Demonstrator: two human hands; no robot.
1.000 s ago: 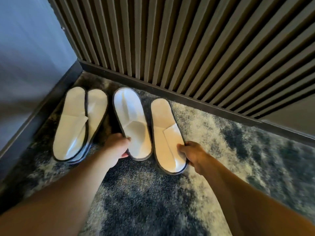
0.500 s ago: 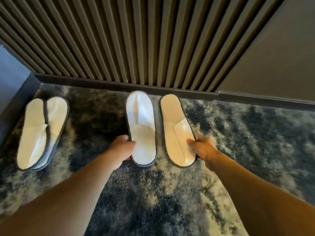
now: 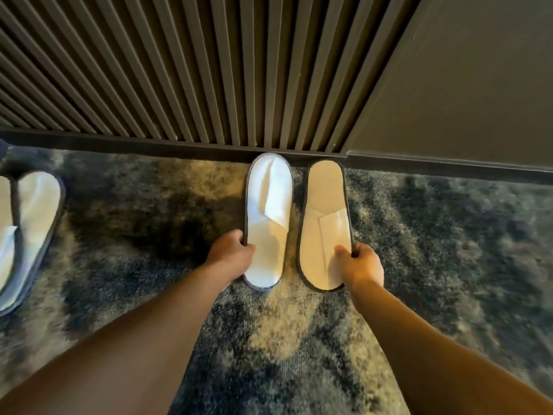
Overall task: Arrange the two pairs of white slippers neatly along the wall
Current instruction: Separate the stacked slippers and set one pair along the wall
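Each grip closed — left hand point(image 3: 232, 253) on left slipper point(image 3: 267, 220), right hand point(image 3: 360, 265) on right slipper point(image 3: 324, 226).

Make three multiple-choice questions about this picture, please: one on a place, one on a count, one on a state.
1. Where do the far ends of the two held slippers lie?
A. at the baseboard
B. mid-carpet
C. on a shelf

2. How many slippers show, at least in part?
A. two
B. four
C. six

3. What is the right hand doing?
A. hanging free
B. pinching a slipper's edge
C. resting on the wall

A: the left slipper and right slipper reach the baseboard.
B: another pair lies at left.
B: the right hand pinches it.
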